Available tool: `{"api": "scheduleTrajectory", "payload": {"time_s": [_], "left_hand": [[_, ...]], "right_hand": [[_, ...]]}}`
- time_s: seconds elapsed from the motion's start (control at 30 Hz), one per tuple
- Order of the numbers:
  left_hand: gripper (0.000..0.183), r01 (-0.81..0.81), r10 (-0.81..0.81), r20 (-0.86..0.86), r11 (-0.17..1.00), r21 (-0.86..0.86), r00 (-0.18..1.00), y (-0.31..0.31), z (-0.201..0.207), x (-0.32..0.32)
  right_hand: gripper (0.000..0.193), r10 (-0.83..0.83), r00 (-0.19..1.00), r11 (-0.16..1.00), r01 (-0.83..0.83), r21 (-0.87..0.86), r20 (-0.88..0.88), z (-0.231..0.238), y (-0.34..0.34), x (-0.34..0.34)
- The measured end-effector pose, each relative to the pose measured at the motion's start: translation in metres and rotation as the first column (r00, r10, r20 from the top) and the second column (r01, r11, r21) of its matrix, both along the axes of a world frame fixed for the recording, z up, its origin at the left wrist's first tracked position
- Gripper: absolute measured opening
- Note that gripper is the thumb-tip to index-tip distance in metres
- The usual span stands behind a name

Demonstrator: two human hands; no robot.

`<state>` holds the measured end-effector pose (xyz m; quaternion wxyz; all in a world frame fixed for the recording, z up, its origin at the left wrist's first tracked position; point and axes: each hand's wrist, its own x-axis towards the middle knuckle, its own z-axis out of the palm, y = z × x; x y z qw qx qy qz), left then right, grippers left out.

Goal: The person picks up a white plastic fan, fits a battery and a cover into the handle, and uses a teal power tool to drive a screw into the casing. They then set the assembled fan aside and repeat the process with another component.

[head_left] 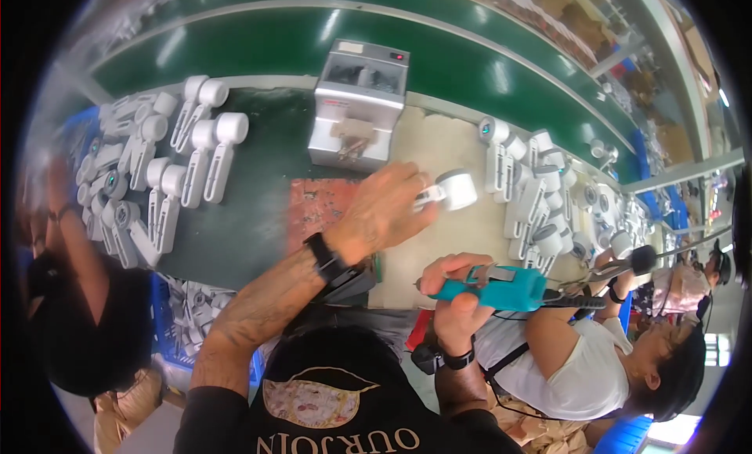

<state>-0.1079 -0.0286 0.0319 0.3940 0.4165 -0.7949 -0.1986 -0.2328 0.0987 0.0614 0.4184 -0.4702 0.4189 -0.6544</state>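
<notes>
My left hand [384,207] reaches over the middle of the bench, its fingers closed around the narrow end of a white device [457,191] with a round drum-shaped head, much like a small handheld fan. The head points right, away from my fingers. Nearer to me, my right hand [462,317] grips a teal electric screwdriver [513,289], its tip end toward the left and its black cable running off to the right. Beyond my left hand stands a silver screw feeder [356,109] with a clear-topped box. A worn red mat [317,207] lies partly under my left forearm.
Many white devices lie grouped at the left [160,172] and the right [540,188] of the bench. A green conveyor belt [258,39] runs behind. A blue crate [180,329] stands below the left edge. Co-workers sit at the left [94,313] and the right [564,360].
</notes>
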Motion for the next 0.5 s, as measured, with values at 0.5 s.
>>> {"api": "scheduleTrajectory", "payload": {"time_s": [0.5], "left_hand": [[0.037,0.104,-0.111,0.107,0.992,0.072,0.988,0.022,-0.015,0.115]], "right_hand": [[0.038,0.073,0.980,0.971,-0.112,-0.213,-0.183,0.026,-0.172,0.091]]}}
